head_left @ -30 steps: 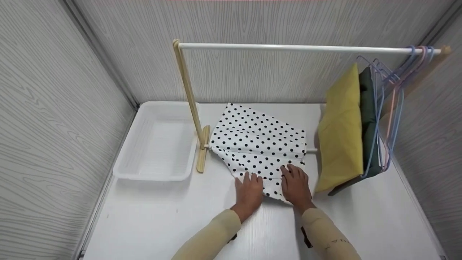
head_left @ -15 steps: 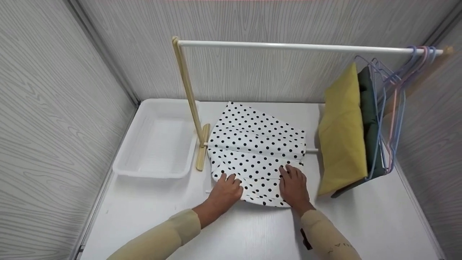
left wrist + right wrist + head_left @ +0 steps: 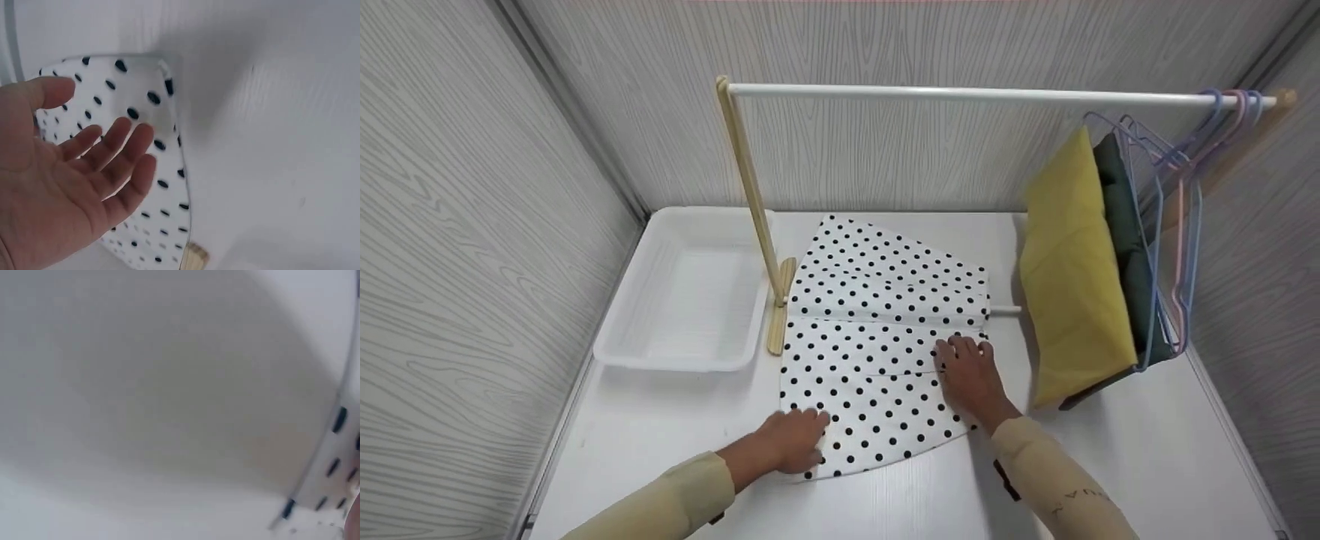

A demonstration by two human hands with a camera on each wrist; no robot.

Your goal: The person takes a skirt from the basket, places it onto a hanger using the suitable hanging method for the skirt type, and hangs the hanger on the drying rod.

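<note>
A white cloth with black polka dots (image 3: 877, 390) lies spread on the table, its near part almost flat and a crease running across its middle. My left hand (image 3: 797, 441) is over the cloth's near left corner. In the left wrist view, the left hand's fingers (image 3: 115, 160) are loosely bent with nothing between them, the dotted cloth behind. My right hand (image 3: 971, 375) rests on the cloth's right edge, fingers slightly bent. The right wrist view shows mostly shadowed table and a strip of the cloth (image 3: 332, 478); that hand is nearly out of it.
A white plastic basket (image 3: 690, 300) stands at the left. Behind the cloth is a rack with a white rail (image 3: 960, 94) and a wooden post (image 3: 751, 187). At right hang a yellow cloth (image 3: 1069, 285), a dark green one (image 3: 1126, 232) and several hangers (image 3: 1177, 247).
My left hand has moved left and toward me, and the cloth's near left part has spread out with it. The right hand stays nearly in place on the right edge.
</note>
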